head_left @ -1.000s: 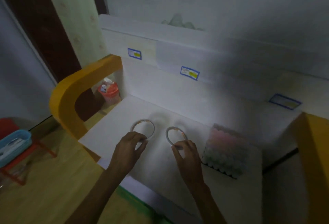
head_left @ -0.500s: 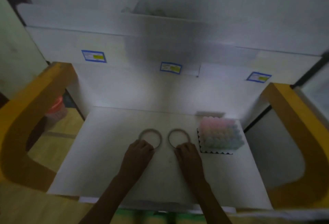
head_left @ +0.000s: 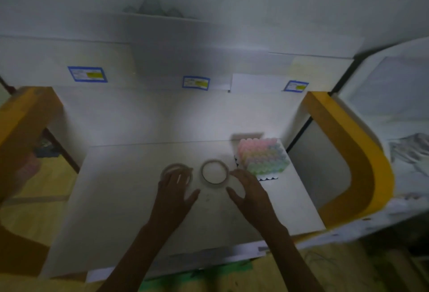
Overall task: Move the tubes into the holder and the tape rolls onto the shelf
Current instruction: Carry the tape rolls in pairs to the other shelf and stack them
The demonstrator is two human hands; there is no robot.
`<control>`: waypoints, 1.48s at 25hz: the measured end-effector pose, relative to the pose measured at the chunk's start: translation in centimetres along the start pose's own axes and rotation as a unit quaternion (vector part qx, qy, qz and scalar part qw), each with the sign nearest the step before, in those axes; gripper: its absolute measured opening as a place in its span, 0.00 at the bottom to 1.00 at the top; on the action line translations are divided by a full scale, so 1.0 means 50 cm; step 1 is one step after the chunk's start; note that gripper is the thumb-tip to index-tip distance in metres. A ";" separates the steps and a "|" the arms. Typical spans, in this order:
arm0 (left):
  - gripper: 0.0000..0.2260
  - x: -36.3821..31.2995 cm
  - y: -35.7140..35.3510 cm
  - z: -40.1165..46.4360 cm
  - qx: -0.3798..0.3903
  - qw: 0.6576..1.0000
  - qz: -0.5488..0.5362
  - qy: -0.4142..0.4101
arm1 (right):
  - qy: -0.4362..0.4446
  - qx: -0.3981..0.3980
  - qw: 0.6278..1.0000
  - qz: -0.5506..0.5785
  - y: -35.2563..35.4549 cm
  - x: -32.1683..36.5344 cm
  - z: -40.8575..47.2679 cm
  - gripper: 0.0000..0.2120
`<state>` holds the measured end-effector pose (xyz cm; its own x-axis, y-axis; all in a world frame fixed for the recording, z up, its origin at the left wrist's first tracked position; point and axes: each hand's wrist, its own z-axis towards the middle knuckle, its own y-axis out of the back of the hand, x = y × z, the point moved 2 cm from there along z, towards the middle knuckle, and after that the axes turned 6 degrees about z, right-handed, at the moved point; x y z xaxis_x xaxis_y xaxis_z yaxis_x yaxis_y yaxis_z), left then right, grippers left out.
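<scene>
Left hand (head_left: 173, 190) spread over tape roll (head_left: 176, 172), right hand (head_left: 249, 190) open beside another

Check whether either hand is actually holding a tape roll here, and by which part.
Neither grips one. The left hand rests open fingers on the near rim of the left tape roll; the right hand is open beside the right tape roll.

Under our left hand (head_left: 173, 190) and just beyond our right hand (head_left: 249, 193) we see 2 glossy clear-film tape rolls (head_left: 214, 172) on a smooth matt white shelf board (head_left: 120, 210), with translucent pastel plastic tubes (head_left: 263, 158) further right, between glossy yellow painted side panels (head_left: 348, 152).
</scene>
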<state>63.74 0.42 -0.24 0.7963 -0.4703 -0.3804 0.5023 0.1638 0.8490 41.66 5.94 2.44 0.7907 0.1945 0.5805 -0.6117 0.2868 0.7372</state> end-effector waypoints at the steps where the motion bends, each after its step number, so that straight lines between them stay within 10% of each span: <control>1: 0.26 -0.031 0.008 0.004 0.000 1.000 -0.022 -0.009 | 0.000 -0.016 1.000 0.006 0.032 0.005 -0.006 0.21; 21: 0.25 -0.988 -0.128 0.015 0.009 0.951 -0.162 -0.262 | -0.108 -0.233 0.966 -0.003 0.758 -0.364 -0.467 0.22; 37: 0.26 -1.236 -0.573 0.300 0.074 0.966 -0.142 -0.203 | -0.185 -0.157 0.970 -0.006 0.937 -0.904 -0.359 0.21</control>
<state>-4.92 11.77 4.43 0.4203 -0.7842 -0.4565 0.6036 -0.1340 0.7859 -22.35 27.44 4.54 0.6993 -0.1446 0.7000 -0.5199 0.5693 0.6369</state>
